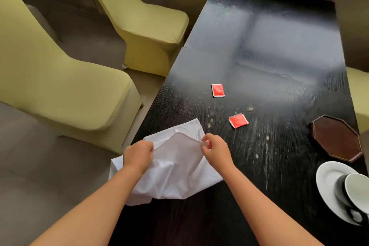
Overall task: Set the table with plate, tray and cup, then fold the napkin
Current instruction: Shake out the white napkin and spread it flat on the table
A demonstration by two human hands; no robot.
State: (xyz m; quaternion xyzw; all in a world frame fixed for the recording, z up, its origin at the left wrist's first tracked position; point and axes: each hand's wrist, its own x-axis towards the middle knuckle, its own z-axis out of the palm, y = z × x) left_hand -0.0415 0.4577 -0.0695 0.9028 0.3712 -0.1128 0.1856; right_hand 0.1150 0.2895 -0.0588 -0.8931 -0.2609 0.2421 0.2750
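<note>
A white cloth napkin (175, 173) lies rumpled at the near left edge of the dark table (269, 50), partly hanging over the edge. My left hand (137, 156) grips its left side. My right hand (214, 149) pinches a hemmed edge and lifts it off the table. At the right edge a white plate (329, 183) carries a black cup (357, 195) with a white inside, tipped on its side. Just beyond the plate lies a brown octagonal tray (337, 138).
Two red sachets (218, 90) (238, 120) lie mid-table beyond the napkin, with small crumbs near them. Chairs in yellow-green covers (60, 78) (147, 20) stand along the table's left side. Another chair (359, 90) shows at the right edge.
</note>
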